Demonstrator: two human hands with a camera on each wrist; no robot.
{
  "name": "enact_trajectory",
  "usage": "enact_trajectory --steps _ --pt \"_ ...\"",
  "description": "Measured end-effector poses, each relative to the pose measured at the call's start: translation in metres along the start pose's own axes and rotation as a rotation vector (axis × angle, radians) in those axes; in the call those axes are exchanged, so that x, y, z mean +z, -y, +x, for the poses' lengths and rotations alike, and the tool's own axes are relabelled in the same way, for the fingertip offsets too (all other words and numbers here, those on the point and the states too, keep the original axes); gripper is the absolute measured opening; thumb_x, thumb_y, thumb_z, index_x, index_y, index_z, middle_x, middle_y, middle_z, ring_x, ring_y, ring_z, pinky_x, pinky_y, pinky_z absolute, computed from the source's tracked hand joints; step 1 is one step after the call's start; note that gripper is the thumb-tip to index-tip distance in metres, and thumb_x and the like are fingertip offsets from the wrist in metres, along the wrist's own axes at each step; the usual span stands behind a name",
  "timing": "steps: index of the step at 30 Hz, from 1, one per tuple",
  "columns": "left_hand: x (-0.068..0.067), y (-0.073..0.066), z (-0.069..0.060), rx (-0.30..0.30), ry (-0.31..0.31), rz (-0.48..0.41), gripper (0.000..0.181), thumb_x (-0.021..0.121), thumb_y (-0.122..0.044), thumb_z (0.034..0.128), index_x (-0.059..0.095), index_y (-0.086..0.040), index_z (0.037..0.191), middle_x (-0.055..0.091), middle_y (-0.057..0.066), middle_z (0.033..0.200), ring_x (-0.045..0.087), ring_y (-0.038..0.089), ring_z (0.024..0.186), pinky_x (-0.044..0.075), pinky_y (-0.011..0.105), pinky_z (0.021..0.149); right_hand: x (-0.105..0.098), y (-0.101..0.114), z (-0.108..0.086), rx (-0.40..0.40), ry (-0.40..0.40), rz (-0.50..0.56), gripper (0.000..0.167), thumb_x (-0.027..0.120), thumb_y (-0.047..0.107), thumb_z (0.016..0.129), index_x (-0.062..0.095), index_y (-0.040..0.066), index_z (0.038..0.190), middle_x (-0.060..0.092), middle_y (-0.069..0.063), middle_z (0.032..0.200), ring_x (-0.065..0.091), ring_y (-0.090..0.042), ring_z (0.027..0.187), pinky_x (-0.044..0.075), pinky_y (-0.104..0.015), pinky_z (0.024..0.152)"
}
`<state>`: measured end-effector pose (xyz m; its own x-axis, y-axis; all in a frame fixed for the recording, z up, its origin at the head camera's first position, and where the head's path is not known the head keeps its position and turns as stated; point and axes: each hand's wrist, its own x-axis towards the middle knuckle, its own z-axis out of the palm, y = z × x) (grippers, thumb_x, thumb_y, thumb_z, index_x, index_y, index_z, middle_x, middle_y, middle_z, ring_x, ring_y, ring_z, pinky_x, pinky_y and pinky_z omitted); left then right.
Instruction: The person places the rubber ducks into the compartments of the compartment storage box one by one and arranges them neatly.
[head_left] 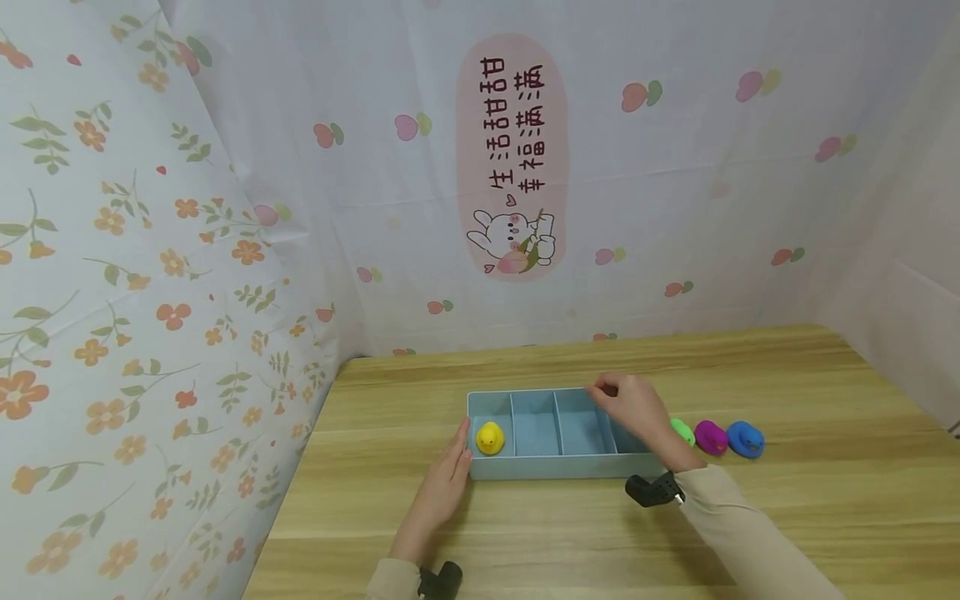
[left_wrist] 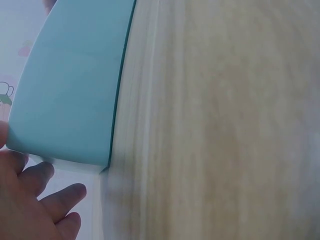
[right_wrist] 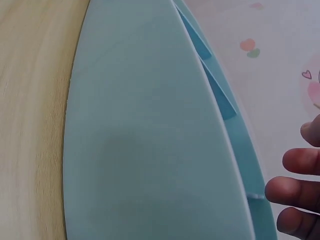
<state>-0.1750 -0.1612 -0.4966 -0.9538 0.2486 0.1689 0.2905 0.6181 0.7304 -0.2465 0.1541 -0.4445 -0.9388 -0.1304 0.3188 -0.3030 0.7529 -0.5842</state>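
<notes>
A light blue tray (head_left: 558, 468) split by dividers into several compartments lies on the table, with a small yellow rubber duck (head_left: 491, 438) in its leftmost compartment. The left hand (head_left: 444, 483) rests against the tray's left end, its fingers (left_wrist: 65, 200) fairly straight. Over the right part of the tray hovers the right hand (head_left: 636, 408), fingers (right_wrist: 295, 192) loosely bent and apart, with no object visible in them. The rightmost compartment is partly hidden beneath it. Right of the tray sit a green duck (head_left: 682, 431), partly covered by the hand, a purple duck (head_left: 711, 437) and a blue duck (head_left: 746, 439).
The wood-grain table (head_left: 525, 542) extends in front of the tray and to both sides. Printed cloth (head_left: 360, 208) hangs behind and at the left. A black wrist camera (head_left: 651, 490) on the right arm is close to the tray's front wall.
</notes>
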Motion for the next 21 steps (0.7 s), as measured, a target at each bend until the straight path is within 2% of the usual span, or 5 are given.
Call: enact_trajectory --steps 6,14,21 --pt "0.000 -0.001 0.000 0.001 0.003 0.001 0.049 0.034 -0.017 0.1047 0.023 -0.003 0.151 0.026 0.015 0.156 0.030 0.035 0.141 0.026 0.052 0.115 -0.007 -0.006 -0.004 0.015 -0.011 0.003 0.019 0.065 0.024 0.090 0.072 0.009 0.082 0.066 0.001 0.070 0.052 -0.013 0.064 0.043 -0.027 0.059" --pt "-0.001 0.000 0.001 -0.005 0.004 -0.007 0.050 0.034 -0.018 0.1049 0.023 -0.004 0.151 0.026 0.014 0.156 0.030 0.035 0.141 0.026 0.052 0.115 -0.019 -0.011 -0.012 0.025 -0.024 -0.003 0.020 0.063 0.023 0.092 0.072 0.006 0.091 0.070 -0.004 0.078 0.058 -0.015 0.071 0.049 -0.030 0.062" --pt "-0.001 0.001 0.000 -0.019 0.013 -0.010 0.050 0.033 -0.021 0.1051 0.023 -0.007 0.152 0.026 0.013 0.156 0.029 0.035 0.141 0.025 0.053 0.115 -0.024 -0.017 -0.016 0.033 -0.043 -0.026 0.019 0.063 0.024 0.091 0.072 0.007 0.088 0.069 -0.003 0.076 0.057 -0.015 0.069 0.047 -0.029 0.062"
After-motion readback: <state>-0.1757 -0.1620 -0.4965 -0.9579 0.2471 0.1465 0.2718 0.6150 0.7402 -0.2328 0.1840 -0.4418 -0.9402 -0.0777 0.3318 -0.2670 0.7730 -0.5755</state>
